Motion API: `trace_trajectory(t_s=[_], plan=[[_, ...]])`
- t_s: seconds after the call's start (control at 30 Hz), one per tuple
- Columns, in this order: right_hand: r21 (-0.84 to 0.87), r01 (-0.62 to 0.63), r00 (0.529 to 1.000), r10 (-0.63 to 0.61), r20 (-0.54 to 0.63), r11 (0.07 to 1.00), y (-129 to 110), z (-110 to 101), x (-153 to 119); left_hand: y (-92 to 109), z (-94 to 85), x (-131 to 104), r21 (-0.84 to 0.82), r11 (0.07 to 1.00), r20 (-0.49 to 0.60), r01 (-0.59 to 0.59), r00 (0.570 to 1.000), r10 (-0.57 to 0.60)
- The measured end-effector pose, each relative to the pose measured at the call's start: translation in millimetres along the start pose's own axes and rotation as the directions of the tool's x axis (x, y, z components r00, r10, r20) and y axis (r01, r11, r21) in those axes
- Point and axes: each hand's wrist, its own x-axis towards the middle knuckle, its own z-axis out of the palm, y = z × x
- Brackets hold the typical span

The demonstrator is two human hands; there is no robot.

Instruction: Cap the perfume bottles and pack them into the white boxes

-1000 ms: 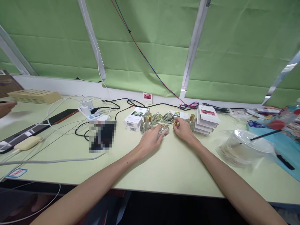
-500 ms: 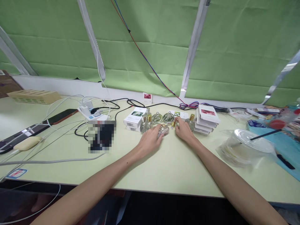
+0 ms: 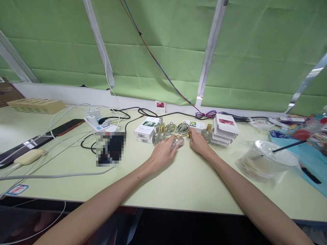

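The desk (image 3: 163, 183) is pale yellow-green, the blinds (image 3: 173, 34) plain green. The foremost bottle (image 3: 179, 143) is clear with a gold neck; the small cap (image 3: 188, 135) is gold too. The 2 white boxes (image 3: 148, 124) bear black barcodes, the upper one a white-and-green flower picture. A pink-red picture marks the white carton (image 3: 226, 121). The wire (image 3: 153, 56) twists red with blue.

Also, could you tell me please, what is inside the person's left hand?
The left hand holds a clear glass bottle. Its right part shows past the hand; the rest is covered, as is anything under the palm.
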Motion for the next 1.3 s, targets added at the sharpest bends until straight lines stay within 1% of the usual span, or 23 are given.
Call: trace_trajectory(t_s=[0.13,0.33,0.57,0.67,0.73,0.8,0.83,0.9,0.97,1.03,1.07,1.3], plan=[[-0.044,-0.010,1.000,0.009,-0.013,0.999,-4.8,-3.4,-2.3,-0.1,-0.2,-0.3,-0.001,1.000,-0.003,-0.003,1.000,0.003],[-0.096,-0.095,0.995,0.094,-0.014,0.991,-6.0,-4.4,-2.8,-0.1,0.0,-0.4,0.003,1.000,-0.007,-0.013,1.000,0.013],[-0.110,-0.149,0.989,0.148,-0.021,0.983,-8.7,-5.3,-3.9,0.8,-1.6,-0.4,-0.007,1.000,0.000,0.007,1.000,-0.007],[-0.086,-0.146,0.986,0.138,-0.090,0.985,-10.8,-5.5,-4.8,0.4,-1.4,-0.6,-0.008,1.000,-0.005,-0.004,1.000,0.004],[-0.051,-0.099,0.979,0.088,-0.185,0.994,-12.0,-4.5,-5.0,-0.2,-0.9,-0.8,-0.015,1.000,-0.006,-0.013,1.000,0.012],[0.005,-0.005,0.952,0.006,-0.307,1.000,-13.8,-3.0,-4.7,-0.6,-0.5,-1.0,-0.029,0.999,-0.008,-0.023,1.000,0.023],[0.037,0.055,0.928,-0.038,-0.370,0.998,-15.1,-2.3,-4.6,-0.7,-0.5,-1.1,-0.037,0.999,-0.007,-0.029,1.000,0.028],[0.103,0.187,0.866,-0.115,-0.486,0.977,-19.2,-1.4,-4.9,-0.7,-0.7,-1.0,-0.051,0.998,-0.005,-0.033,0.999,0.033],[0.157,0.316,0.803,-0.176,-0.569,0.936,-24.9,-1.4,-6.2,-0.4,-0.9,-0.7,-0.050,0.998,-0.003,-0.031,1.000,0.031],[0.197,0.408,0.759,-0.211,-0.616,0.892,-31.3,-1.9,-8.7,-0.1,-0.9,-0.4,-0.039,0.999,0.000,-0.024,1.000,0.024],[0.212,0.440,0.745,-0.222,-0.628,0.873,-34.3,-2.1,-10.1,-0.1,-0.8,-0.3,-0.035,0.999,0.001,-0.023,1.000,0.023],[0.250,0.565,0.690,-0.283,-0.666,0.786,-44.4,1.0,-15.1,1.0,-0.8,-0.4,-0.056,0.997,0.011,-0.046,0.999,0.047]])
